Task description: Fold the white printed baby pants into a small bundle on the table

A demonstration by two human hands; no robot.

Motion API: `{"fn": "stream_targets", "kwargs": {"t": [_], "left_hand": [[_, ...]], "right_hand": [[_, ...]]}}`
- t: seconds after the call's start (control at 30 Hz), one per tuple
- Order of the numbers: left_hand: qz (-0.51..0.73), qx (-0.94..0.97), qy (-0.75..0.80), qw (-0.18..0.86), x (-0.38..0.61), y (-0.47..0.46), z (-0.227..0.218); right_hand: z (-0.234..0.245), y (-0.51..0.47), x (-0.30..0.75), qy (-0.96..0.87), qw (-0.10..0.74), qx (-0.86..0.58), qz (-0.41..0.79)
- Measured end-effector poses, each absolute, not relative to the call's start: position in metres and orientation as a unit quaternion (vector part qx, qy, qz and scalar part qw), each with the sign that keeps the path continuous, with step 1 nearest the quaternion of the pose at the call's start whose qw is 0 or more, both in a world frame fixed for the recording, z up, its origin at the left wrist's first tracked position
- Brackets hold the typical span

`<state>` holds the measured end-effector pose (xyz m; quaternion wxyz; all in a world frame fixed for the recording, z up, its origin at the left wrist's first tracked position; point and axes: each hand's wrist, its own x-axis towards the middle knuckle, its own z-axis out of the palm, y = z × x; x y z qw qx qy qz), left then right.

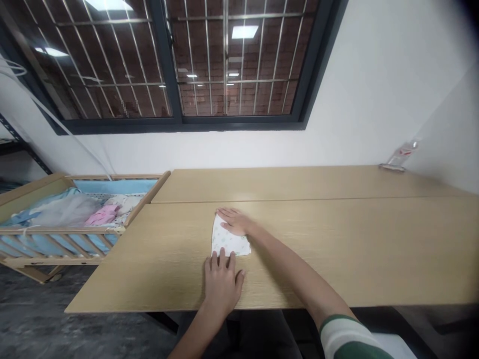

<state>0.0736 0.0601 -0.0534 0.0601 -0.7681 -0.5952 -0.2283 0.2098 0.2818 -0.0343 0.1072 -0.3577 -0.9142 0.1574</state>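
A small white cloth (229,243) with a faint printed pattern lies flat, seemingly folded, on the light wooden table (318,239). My right hand (235,222) rests palm down across its far edge, fingers stretched toward the left. At the near edge, the fingertips of my left hand (221,281) touch the cloth, with the fingers spread and the palm over the bare wood. What kind of cloth it is cannot be made out.
A wooden crib (63,232) with blue lining and bedding stands left of the table. A clear plastic bottle (402,153) is at the back right corner by the wall. Behind the table is a barred window (239,65). A seam crosses the tabletop.
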Motion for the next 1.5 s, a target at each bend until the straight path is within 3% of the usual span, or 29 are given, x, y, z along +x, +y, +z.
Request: {"fn": "stream_targets", "kwargs": {"t": [0.33, 0.47, 0.67, 0.9, 1.13, 1.3, 1.5], "left_hand": [[-0.207, -0.826, -0.519, -0.075, 0.006, 0.100, -0.043], [-0.227, -0.853, -0.459, -0.100, -0.016, 0.118, -0.044], [-0.228, -0.879, -0.408, -0.100, -0.020, 0.128, -0.039], [-0.250, -0.841, -0.450, -0.165, -0.019, 0.140, -0.032], [-0.252, -0.819, -0.473, -0.206, -0.027, 0.171, -0.023], [-0.250, -0.787, -0.529, -0.196, -0.017, 0.195, -0.030], [-0.224, -0.739, -0.619, -0.142, 0.004, 0.227, -0.028]], "right_hand": [[0.004, 0.223, 0.240, -0.870, 0.241, -0.405, 0.145], [0.013, 0.183, 0.255, -0.877, 0.222, -0.374, 0.203], [-0.002, 0.145, 0.271, -0.890, 0.207, -0.359, 0.190], [-0.013, 0.147, 0.271, -0.891, 0.231, -0.353, 0.167], [-0.007, 0.174, 0.259, -0.814, 0.295, -0.443, 0.233], [-0.015, 0.199, 0.251, -0.752, 0.321, -0.524, 0.240], [-0.020, 0.223, 0.236, -0.692, 0.297, -0.623, 0.211]]}}
